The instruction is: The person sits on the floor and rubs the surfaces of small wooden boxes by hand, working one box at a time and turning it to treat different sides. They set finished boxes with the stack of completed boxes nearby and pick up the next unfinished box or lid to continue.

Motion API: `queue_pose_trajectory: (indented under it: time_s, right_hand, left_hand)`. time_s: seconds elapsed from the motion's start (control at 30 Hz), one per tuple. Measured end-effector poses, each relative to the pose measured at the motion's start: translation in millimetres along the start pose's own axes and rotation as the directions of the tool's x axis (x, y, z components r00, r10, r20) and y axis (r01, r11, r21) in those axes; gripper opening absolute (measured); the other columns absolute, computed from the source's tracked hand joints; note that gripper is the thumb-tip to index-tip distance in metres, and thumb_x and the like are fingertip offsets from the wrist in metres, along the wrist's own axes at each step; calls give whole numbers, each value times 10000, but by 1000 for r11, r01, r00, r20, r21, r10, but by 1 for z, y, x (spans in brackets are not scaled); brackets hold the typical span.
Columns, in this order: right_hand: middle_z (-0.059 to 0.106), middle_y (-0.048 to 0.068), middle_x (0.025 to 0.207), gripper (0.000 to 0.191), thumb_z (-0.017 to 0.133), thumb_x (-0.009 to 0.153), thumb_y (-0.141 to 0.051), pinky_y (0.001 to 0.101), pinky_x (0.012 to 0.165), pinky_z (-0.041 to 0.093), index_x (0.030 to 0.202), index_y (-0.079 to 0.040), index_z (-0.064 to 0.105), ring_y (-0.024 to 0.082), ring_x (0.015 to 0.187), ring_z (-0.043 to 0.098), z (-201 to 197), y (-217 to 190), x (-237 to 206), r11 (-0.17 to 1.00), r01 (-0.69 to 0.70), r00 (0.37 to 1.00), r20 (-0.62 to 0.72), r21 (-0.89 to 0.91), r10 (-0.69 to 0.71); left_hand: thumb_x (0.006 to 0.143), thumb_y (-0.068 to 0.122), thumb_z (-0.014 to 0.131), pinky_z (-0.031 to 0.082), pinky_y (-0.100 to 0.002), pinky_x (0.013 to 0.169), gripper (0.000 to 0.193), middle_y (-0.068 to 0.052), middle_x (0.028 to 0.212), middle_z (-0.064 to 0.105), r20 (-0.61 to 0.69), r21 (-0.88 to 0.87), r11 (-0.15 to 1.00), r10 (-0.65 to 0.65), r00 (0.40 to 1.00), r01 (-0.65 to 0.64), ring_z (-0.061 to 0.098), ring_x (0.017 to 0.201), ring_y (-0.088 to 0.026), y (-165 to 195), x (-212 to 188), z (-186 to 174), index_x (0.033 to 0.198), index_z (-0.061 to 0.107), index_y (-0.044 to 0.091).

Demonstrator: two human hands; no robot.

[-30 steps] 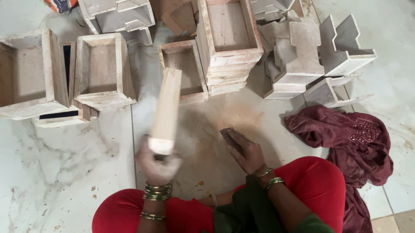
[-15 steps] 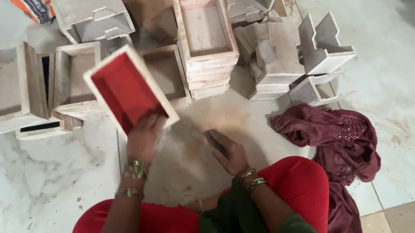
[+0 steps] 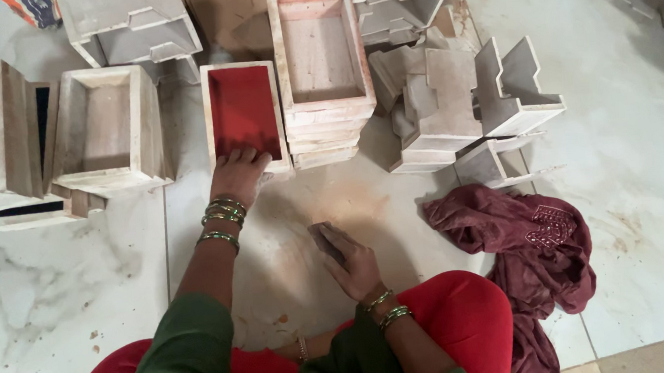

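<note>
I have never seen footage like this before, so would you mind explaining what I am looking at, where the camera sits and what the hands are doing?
There is no machine here: a person sits on a pale marble floor, and the single camera is worn on their head, looking down at their own two bare hands. The left hand, with bangles on the wrist, rests on the near edge of a shallow wooden box with a red lining. The right hand holds a small dark block against the floor; what it is made of is hard to tell. Beyond them lie more unfinished wooden boxes, one stack right beside the red one, plus loose wooden pieces. A crumpled maroon cloth lies to the right.
</note>
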State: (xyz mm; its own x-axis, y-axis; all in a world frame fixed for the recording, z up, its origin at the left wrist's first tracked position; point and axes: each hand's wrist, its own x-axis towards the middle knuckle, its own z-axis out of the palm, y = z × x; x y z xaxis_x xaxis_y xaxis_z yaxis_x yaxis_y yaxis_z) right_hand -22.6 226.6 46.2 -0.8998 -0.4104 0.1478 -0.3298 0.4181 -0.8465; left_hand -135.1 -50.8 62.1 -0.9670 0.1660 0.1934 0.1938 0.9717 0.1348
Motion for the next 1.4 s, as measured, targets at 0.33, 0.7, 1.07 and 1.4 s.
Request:
queue_pose_trajectory:
  time_s: [0.33,0.7,1.07,1.4]
  right_hand:
    - [621,194,1425,535,724,877,-123,409,1097,497,1398,-78,610,365,1360,568,4,6,-1,1000,9,1000,-21,-25,-10]
    - [615,181,1432,528,711,870,-145,393,1038,531,1385,-80,613,349,1316,596,1,3,1,998,-32,999,7,-47,32]
    - [648,178,1417,496,697,924,-161,366,1075,507,1389,-14,606,300,1338,612,4,18,0,998,-16,1000,9,58,15]
    - [617,322,1355,580,569,979,-163,226,460,286,1532,8,529,106,987,620,-11,43,6,616,-507,862,328,603,388]
  left_hand:
    - [902,302,680,408,-502,952,293,-67,1179,645,1,-82,993,-81,997,81,558,1147,-303,9,2,4,1171,645,191]
    - [912,291,686,393,-512,984,322,-93,1172,636,16,-171,980,-99,995,100,553,1166,-317,15,7,10,1198,625,157]
    - [825,390,814,381,-537,1033,525,-123,1265,554,-314,-66,997,-53,948,34,493,1234,-360,-41,-46,-28,1219,609,110]
    - [794,318,883,398,-569,1010,551,-192,1245,521,-597,-244,771,-597,535,588,473,1197,-422,-109,-161,-53,1169,599,30]
